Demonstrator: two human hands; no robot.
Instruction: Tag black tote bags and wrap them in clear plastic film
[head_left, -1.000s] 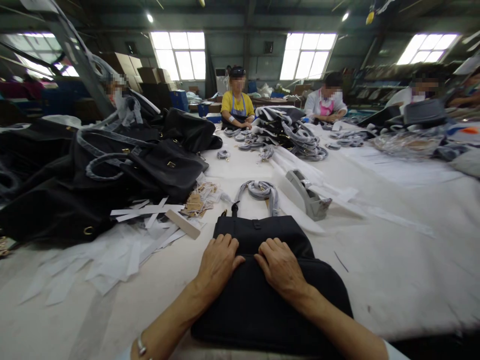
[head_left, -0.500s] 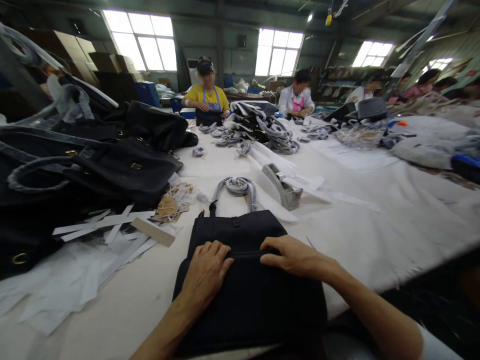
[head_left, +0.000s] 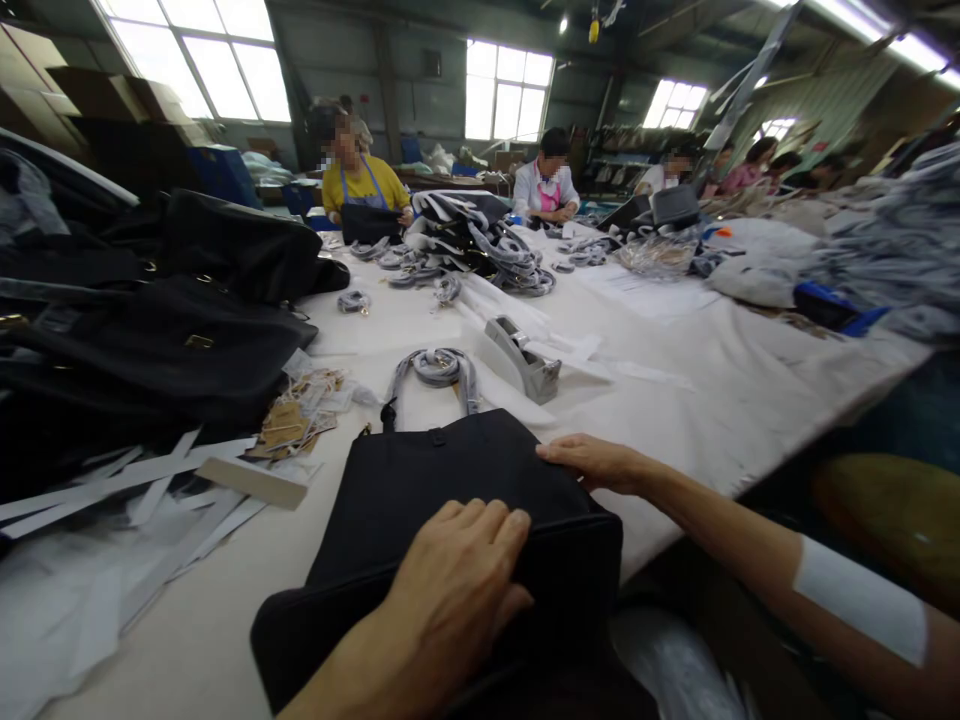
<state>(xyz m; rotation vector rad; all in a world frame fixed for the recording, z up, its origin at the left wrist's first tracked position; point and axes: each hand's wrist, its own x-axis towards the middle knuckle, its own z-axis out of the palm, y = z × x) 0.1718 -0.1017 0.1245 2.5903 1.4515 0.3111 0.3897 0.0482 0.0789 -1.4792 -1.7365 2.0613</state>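
A black handbag lies on the white-covered table before me, its front panel hanging toward me. My left hand is bent over the panel's folded edge, fingers on top and thumb below. On the bag's right side, my right hand pinches the edge, thumb uppermost and the other fingers partly hidden. A handle wrapped in grey plastic rises from the bag's far end, beside a coiled wrapped strap.
A grey tape dispenser stands beyond the bag. At left are piled black bags, tags and white strips. Wrapped straps heap up farther back. Two people sit across the table, with others at right.
My left hand has moved nearer me and right over the panel, which now tilts up at its fold. My right hand has shifted to the bag's side edge. The view has turned right.
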